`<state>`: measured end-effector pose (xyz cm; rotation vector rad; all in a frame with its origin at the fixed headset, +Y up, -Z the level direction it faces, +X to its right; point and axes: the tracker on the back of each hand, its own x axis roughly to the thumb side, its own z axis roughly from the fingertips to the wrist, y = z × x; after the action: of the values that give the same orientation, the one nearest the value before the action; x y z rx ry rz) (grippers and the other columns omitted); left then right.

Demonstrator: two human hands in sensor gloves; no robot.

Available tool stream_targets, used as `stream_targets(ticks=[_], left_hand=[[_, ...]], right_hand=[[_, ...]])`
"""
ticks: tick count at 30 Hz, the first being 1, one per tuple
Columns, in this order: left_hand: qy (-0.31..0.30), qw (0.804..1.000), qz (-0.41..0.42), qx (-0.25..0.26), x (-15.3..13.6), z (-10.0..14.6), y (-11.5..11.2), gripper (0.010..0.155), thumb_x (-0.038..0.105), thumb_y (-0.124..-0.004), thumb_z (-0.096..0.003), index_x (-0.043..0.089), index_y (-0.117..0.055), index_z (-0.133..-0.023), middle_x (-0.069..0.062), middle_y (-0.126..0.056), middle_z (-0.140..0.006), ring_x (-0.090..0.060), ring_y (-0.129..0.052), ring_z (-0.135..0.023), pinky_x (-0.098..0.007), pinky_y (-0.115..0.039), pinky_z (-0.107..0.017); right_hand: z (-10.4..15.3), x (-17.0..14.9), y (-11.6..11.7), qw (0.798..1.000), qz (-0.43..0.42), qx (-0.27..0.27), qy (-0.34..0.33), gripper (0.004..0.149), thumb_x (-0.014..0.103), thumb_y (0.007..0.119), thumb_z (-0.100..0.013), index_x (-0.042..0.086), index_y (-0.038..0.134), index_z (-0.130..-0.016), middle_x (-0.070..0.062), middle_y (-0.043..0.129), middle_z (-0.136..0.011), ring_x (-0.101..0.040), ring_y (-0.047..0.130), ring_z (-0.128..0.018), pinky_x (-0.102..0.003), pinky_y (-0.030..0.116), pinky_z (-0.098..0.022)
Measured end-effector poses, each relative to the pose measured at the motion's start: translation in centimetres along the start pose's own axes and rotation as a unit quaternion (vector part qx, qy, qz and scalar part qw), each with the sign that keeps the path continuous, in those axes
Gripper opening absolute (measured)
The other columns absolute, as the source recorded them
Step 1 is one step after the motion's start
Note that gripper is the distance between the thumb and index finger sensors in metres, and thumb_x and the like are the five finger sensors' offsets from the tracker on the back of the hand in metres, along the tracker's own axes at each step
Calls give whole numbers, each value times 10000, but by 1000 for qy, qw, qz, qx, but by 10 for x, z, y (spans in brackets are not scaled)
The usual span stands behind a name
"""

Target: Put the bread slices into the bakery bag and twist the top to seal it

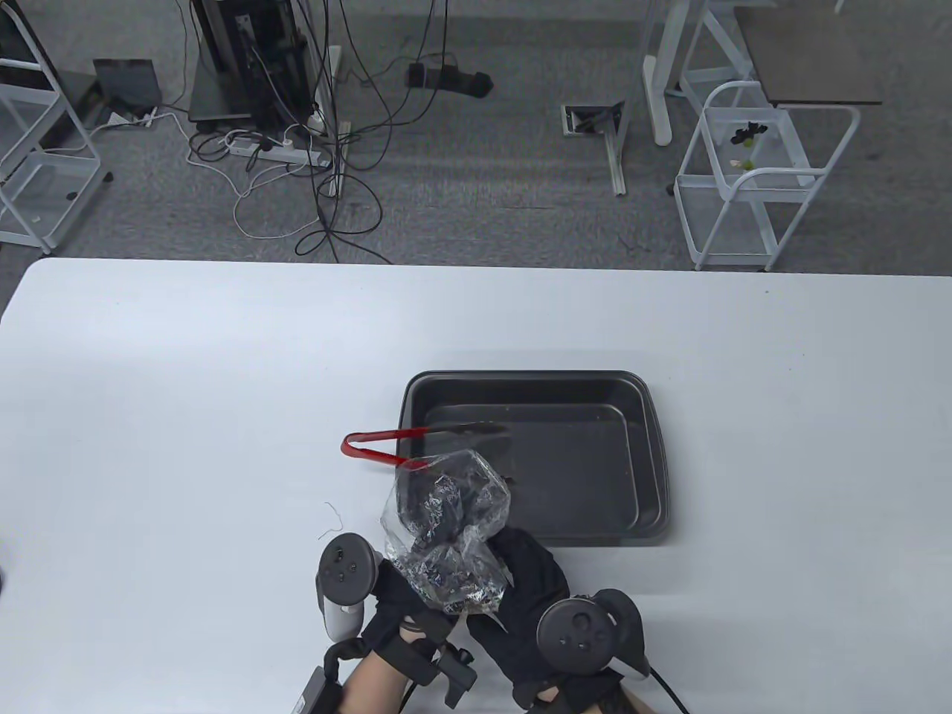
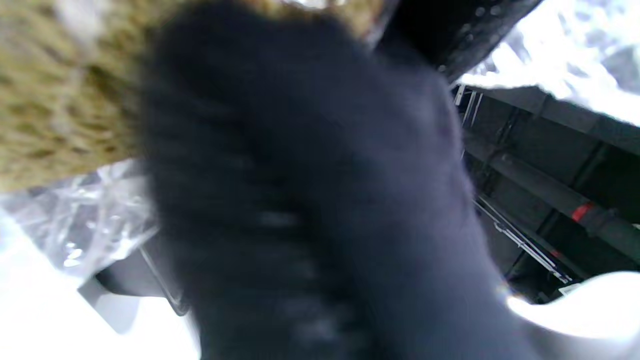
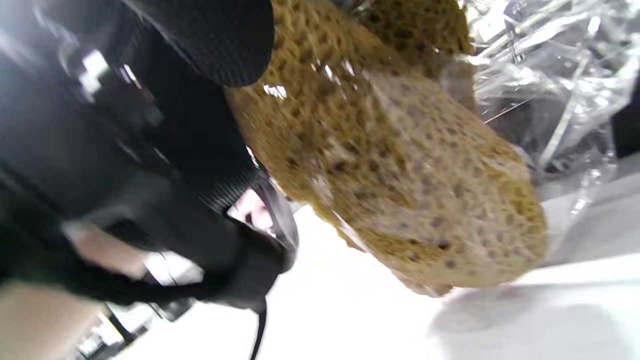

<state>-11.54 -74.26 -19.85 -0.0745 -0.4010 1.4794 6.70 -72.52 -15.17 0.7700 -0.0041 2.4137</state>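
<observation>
Bread slices (image 3: 400, 190) sit inside the clear bakery bag (image 1: 446, 513), which I hold between both hands at the bottom centre of the table view. My left hand (image 1: 398, 595) and right hand (image 1: 520, 587) curl round its crumpled lower part; the fingers themselves are mostly hidden behind plastic. From above, glare hides the bread. My left wrist view is blurred, mostly dark glove. Behind the bag lies the dark baking tray (image 1: 647, 461), red tongs (image 1: 379, 445) resting across its left rim.
</observation>
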Motion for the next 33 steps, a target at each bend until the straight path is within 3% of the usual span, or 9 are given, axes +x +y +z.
stream_targets(ticks=[6, 11, 15, 16, 18, 21, 24, 29, 33], left_hand=[[4, 999, -19, 31, 0, 1, 1, 622, 471, -888, -505, 313, -594, -1030, 52, -856, -891, -280, -816, -948, -674, -470, -812], [-3, 1000, -6, 29, 0, -1, 3, 601, 479, -856, -511, 305, -603, -1028, 61, -886, -851, -254, -864, -899, -660, -487, -819], [1, 999, -11, 30, -2, -2, 0, 640, 453, -898, -488, 291, -598, -1030, 67, -894, -839, -220, -904, -859, -657, -510, -816], [3, 999, -13, 41, -2, -2, 1, 647, 455, -902, -483, 287, -598, -1029, 69, -900, -828, -214, -914, -845, -654, -521, -814], [6, 999, -11, 47, -1, -4, 4, 657, 454, -916, -470, 269, -615, -1023, 55, -925, -790, -212, -943, -791, -649, -550, -804], [-6, 1000, -18, 5, 3, -8, 3, 654, 471, -928, -460, 253, -649, -1010, 43, -947, -750, -193, -970, -706, -630, -592, -795], [-8, 998, -43, -38, 7, -14, -4, 629, 498, -922, -460, 257, -684, -990, 47, -963, -709, -171, -981, -651, -613, -623, -788], [-25, 990, -53, -126, 10, -22, -20, 608, 503, -921, -460, 256, -705, -971, 46, -969, -675, -167, -985, -621, -606, -632, -789], [-38, 986, -29, -162, 15, -28, -22, 619, 498, -943, -446, 257, -710, -966, 46, -971, -678, -169, -987, -628, -612, -622, -795]], right_hand=[[-1, -3, -1, 999, 24, 43, 12, 845, 449, 818, -436, 203, 356, -1100, -325, 178, -1108, -638, 274, -967, -743, 294, -667], [4, -19, -26, 996, -82, 3, -21, 691, 427, 826, -464, 145, 646, -1068, -327, 433, -1111, -645, 445, -956, -762, 364, -656], [9, -31, -42, 996, -93, 4, -4, 653, 432, 841, -458, 117, 727, -1018, -331, 533, -1090, -636, 542, -941, -757, 412, -657], [10, -34, -46, 996, -91, -4, 3, 717, 439, 846, -454, 14, 683, -1009, -330, 561, -1081, -630, 575, -934, -752, 431, -657], [13, -41, -59, 996, -84, -23, 17, 812, 467, 850, -450, -4, 576, -1052, -335, 526, -1094, -632, 575, -939, -753, 436, -660], [10, -49, -72, 993, -111, -31, 13, 999, 516, 873, -426, 1, 348, -1102, -324, 422, -1133, -642, 506, -977, -754, 411, -676], [-4, -49, -83, 990, -131, 44, -11, 1138, 546, 901, -391, 13, 180, -1093, -317, 276, -1152, -653, 382, -1011, -763, 352, -693], [-34, -41, -95, 987, -102, 119, -37, 1233, 594, 920, -324, -20, 171, -1087, -326, 249, -1150, -657, 332, -1022, -773, 327, -694], [-56, -43, -95, 970, -137, 200, -33, 1240, 586, 947, -302, -17, 214, -1100, -332, 238, -1152, -669, 316, -1019, -782, 314, -691]])
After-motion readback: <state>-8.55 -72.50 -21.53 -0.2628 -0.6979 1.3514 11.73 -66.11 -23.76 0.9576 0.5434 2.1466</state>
